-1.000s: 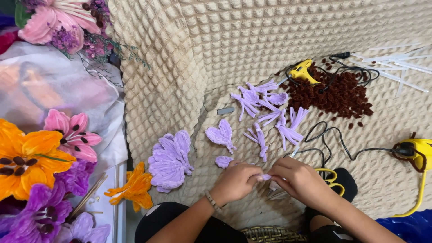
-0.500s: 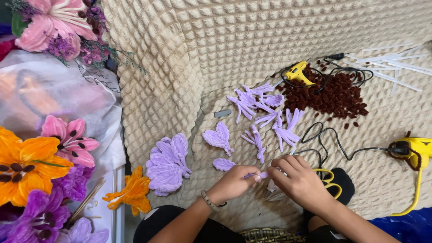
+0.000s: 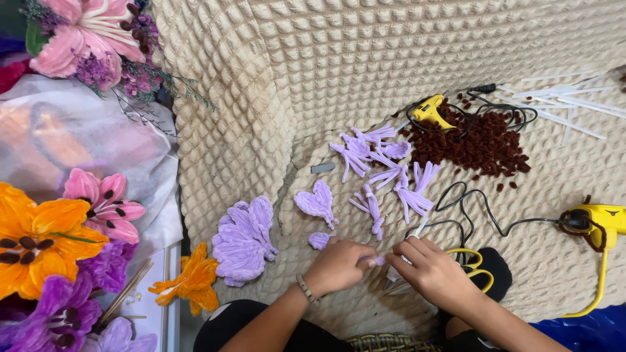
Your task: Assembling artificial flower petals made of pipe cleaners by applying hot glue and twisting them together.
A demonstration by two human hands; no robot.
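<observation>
My left hand point(image 3: 339, 266) and my right hand point(image 3: 432, 271) meet low in the middle of the view, both pinching a small lilac pipe-cleaner piece point(image 3: 376, 261) between the fingertips. A bracelet sits on my left wrist. Just beyond my left hand lies a small lilac petal point(image 3: 319, 240), and farther out a heart-shaped lilac petal point(image 3: 317, 202). A large lilac fuzzy flower point(image 3: 244, 240) lies to the left. Yellow-handled scissors point(image 3: 475, 266) rest under my right hand.
Several bent lilac pipe-cleaner bundles point(image 3: 385, 166) lie on the cream bubble-textured blanket point(image 3: 261, 98). Brown pompoms point(image 3: 479, 140), two yellow glue guns point(image 3: 432, 111) point(image 3: 596, 221) with black cords, and white glue sticks point(image 3: 561, 98) lie right. Orange flower point(image 3: 192, 283) and a bouquet point(image 3: 59, 228) stand left.
My hands stay together on the lilac piece with only small finger movements; the view has shifted slightly. Nothing on the blanket has moved.
</observation>
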